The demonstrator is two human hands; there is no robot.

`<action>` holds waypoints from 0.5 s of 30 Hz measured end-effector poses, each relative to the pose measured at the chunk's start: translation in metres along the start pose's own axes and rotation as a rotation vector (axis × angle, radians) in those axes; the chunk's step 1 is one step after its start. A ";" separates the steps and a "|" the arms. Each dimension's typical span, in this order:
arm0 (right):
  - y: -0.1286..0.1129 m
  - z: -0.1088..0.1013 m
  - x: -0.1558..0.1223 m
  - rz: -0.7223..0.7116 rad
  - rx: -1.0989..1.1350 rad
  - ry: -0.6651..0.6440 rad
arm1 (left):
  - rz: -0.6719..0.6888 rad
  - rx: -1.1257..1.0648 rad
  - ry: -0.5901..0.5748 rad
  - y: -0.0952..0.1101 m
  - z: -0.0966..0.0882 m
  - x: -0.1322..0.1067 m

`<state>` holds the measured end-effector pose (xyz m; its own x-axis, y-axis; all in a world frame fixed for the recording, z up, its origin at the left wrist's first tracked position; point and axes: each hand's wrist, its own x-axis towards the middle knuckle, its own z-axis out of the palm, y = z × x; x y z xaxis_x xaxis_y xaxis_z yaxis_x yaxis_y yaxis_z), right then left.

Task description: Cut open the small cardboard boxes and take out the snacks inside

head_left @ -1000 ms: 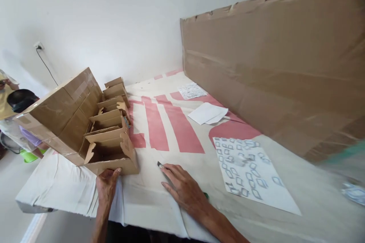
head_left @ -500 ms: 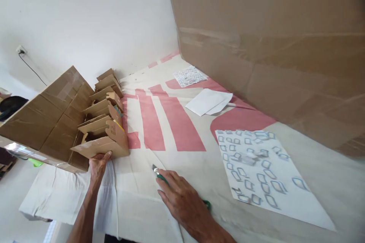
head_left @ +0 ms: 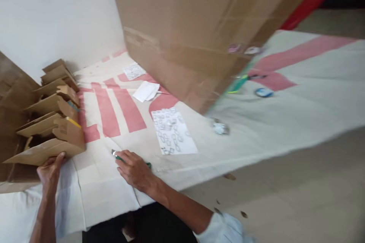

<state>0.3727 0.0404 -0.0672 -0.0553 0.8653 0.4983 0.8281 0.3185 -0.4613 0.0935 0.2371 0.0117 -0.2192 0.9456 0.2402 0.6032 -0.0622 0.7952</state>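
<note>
My left hand (head_left: 50,171) grips the lower front edge of an open cardboard box (head_left: 67,146), its thumb pressed on the box's face and its other fingers mostly out of sight underneath. That box is the nearest in a row of small open boxes. To the right, my right hand (head_left: 134,168) is palm down over the cloth, closed round a utility knife (head_left: 119,157) with a green handle. The knife's metal tip points left, and its green tail shows behind the hand. A sheet with many small framed pieces (head_left: 173,132) lies beyond my right hand.
A large cardboard box (head_left: 182,38) stands across the table's back. White papers (head_left: 146,91) and another patterned sheet (head_left: 133,71) lie on the white-and-pink cloth (head_left: 108,174). Tape rolls (head_left: 264,92), a green tool (head_left: 238,84) and a blurred small item (head_left: 220,127) are on the right.
My view has swung right, so everything sits further left, and the table's right side with its tape rolls shows. Both hands keep about the same places on the box and knife.
</note>
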 end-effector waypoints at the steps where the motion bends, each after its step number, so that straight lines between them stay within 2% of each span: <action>1: 0.002 0.000 0.002 0.005 -0.015 -0.008 | -0.005 -0.008 0.002 -0.004 0.002 0.003; 4: 0.006 0.001 0.004 0.019 -0.047 -0.015 | -0.017 -0.007 -0.006 -0.008 0.005 0.004; 11: 0.006 -0.004 0.003 -0.009 -0.072 -0.012 | -0.133 0.063 -0.015 0.001 -0.003 0.001; 15: 0.007 -0.028 -0.017 0.015 -0.109 0.147 | -0.077 0.293 -0.066 0.000 -0.007 -0.001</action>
<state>0.3948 0.0171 -0.0580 0.0331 0.8014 0.5972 0.8840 0.2553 -0.3916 0.0882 0.2338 0.0154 -0.2286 0.9632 0.1412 0.7841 0.0962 0.6131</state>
